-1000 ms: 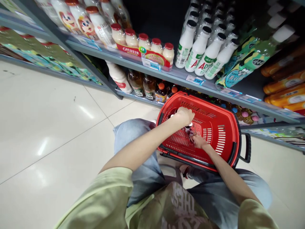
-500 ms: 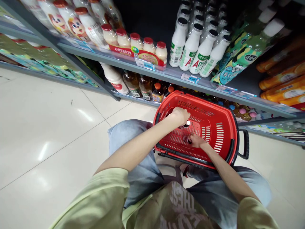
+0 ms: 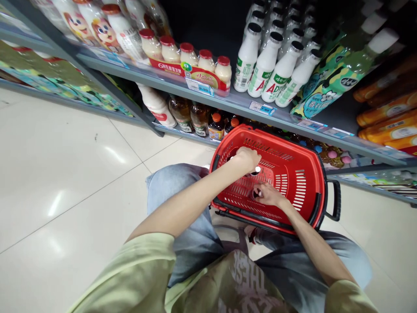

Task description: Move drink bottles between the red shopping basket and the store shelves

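Observation:
Both hands reach into a red plastic basket (image 3: 280,152) that stands between the knees and the shelf. My left hand (image 3: 247,160) is closed near the basket's left part, over a dark item with a round white top (image 3: 257,169); most of that item is hidden. My right hand (image 3: 267,193) sits lower and to the right, its fingers curled round a small clear, dark-topped item (image 3: 256,194) that is too small to name. The basket's slotted floor and right wall show beyond the hands.
A shelf edge (image 3: 224,101) runs behind the basket. On it stand red-capped bottles (image 3: 205,61), white bottles with black caps (image 3: 260,65), and green-patterned bottles (image 3: 325,93). Dark bottles (image 3: 199,117) fill the lower shelf. A black handle (image 3: 335,200) juts out at the basket's right.
Both hands stay at nearly the same spots in the basket. The right hand has turned slightly. The shelf goods appear shifted a little to the right in the view.

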